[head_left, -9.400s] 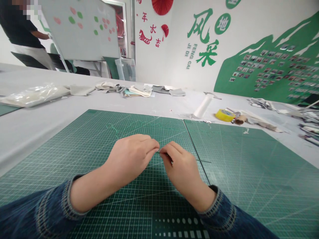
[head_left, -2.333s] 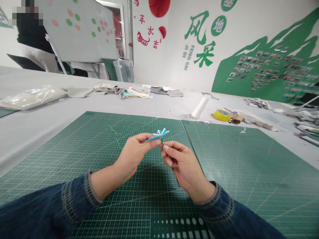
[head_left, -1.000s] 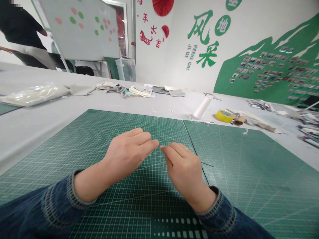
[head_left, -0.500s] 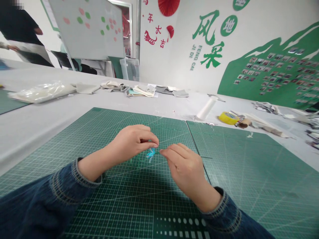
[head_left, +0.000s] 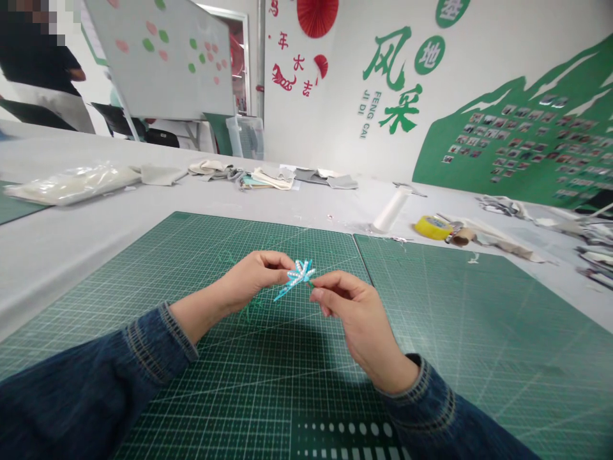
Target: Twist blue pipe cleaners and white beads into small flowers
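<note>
A small bright-blue flower-like ornament [head_left: 301, 273], its petals lined with white beads, is held above the green cutting mat [head_left: 230, 377]. My right hand [head_left: 357, 313] pinches its short green stem [head_left: 311, 283] between thumb and fingers. From the other side, my left hand [head_left: 258, 276] has thumb and forefinger closed at the edge of a petal. One long blue petal points down and to the left. Below my left hand, loose green threads [head_left: 248, 313] lie on the mat.
A second green mat [head_left: 479, 332] adjoins on the right. Beyond are a white roll [head_left: 390, 209], yellow tape [head_left: 433, 227], a cardboard tube [head_left: 462, 237] and fabric scraps [head_left: 272, 177]. A plastic-wrapped bundle [head_left: 76, 182] lies left. A person [head_left: 38, 64] stands at the far left.
The ornament has turned and risen, so its beaded petals now face me. My left hand has shifted left and lower to a petal's edge; my right hand still pinches the stem.
</note>
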Demonstrator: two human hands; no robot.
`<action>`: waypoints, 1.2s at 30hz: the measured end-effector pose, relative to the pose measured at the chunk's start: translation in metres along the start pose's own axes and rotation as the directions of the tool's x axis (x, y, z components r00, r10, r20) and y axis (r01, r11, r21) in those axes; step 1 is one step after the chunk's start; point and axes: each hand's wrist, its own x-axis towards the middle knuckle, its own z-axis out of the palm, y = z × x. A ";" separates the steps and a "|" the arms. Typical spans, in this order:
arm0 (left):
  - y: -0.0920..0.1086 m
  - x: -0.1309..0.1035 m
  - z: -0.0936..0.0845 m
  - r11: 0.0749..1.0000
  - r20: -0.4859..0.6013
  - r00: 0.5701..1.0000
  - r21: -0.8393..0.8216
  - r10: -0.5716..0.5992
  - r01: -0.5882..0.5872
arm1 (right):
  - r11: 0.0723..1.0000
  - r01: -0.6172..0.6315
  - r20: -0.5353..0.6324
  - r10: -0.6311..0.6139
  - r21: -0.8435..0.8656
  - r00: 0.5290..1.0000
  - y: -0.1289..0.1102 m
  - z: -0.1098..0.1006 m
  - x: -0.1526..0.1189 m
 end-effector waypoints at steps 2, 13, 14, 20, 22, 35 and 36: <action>-0.003 0.000 0.009 1.000 -0.078 0.997 0.006 0.008 -0.007 | 0.987 -0.064 -0.034 0.069 0.149 0.997 0.002 0.001 0.002; -0.003 -0.018 0.037 0.810 -0.164 0.913 0.537 0.374 -0.235 | 0.898 -0.178 -0.078 0.228 0.402 0.971 0.002 -0.003 0.005; -0.004 -0.019 0.036 0.733 -0.134 0.881 0.618 0.454 -0.284 | 0.898 -0.178 -0.081 0.228 0.403 0.970 0.002 -0.003 0.005; -0.004 -0.028 0.033 0.192 0.201 0.694 0.875 0.691 -0.445 | 0.935 -0.139 -0.123 0.188 0.326 0.974 0.005 -0.003 0.004; -0.002 -0.031 0.034 0.039 0.310 0.651 0.885 0.693 -0.463 | 0.977 -0.085 -0.174 0.120 0.195 0.977 0.005 -0.003 0.005; 0.026 -0.036 0.028 -0.255 0.434 0.469 0.881 0.769 -0.398 | 0.227 0.438 0.252 -0.557 -0.870 0.791 0.006 -0.004 -0.009; 0.026 -0.034 0.026 -0.238 0.424 0.486 0.886 0.764 -0.399 | 0.155 0.451 0.297 -0.561 -0.879 0.772 0.006 -0.004 -0.009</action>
